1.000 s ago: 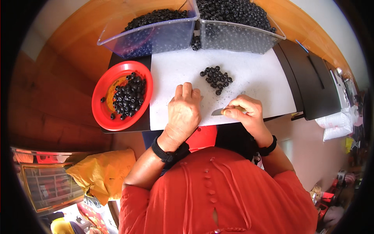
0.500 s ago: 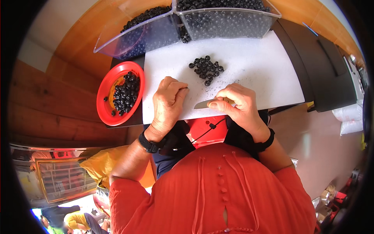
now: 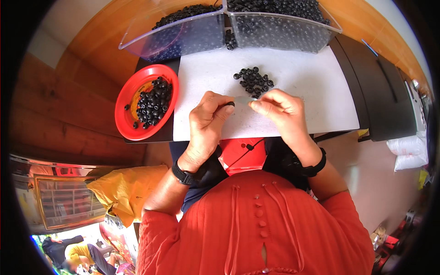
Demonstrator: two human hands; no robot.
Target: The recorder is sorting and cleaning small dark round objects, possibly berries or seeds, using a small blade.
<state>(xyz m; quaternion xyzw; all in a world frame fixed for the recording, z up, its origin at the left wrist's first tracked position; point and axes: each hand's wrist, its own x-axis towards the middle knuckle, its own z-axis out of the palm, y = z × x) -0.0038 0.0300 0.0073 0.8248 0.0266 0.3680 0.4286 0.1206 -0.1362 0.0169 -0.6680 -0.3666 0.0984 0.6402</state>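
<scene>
head view, left hand (image 3: 207,120) pinching black ring (image 3: 230,104), right hand (image 3: 278,110) holding blade (image 3: 244,99)

Left hand (image 3: 207,117) and right hand (image 3: 278,110) pinch, fingertips nearly meeting.

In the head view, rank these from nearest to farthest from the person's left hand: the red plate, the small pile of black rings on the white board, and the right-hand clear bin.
1. Small pile of black rings, just ahead and right of the left hand.
2. Red plate, to the left at the table edge.
3. Right-hand clear bin, far back right.
</scene>
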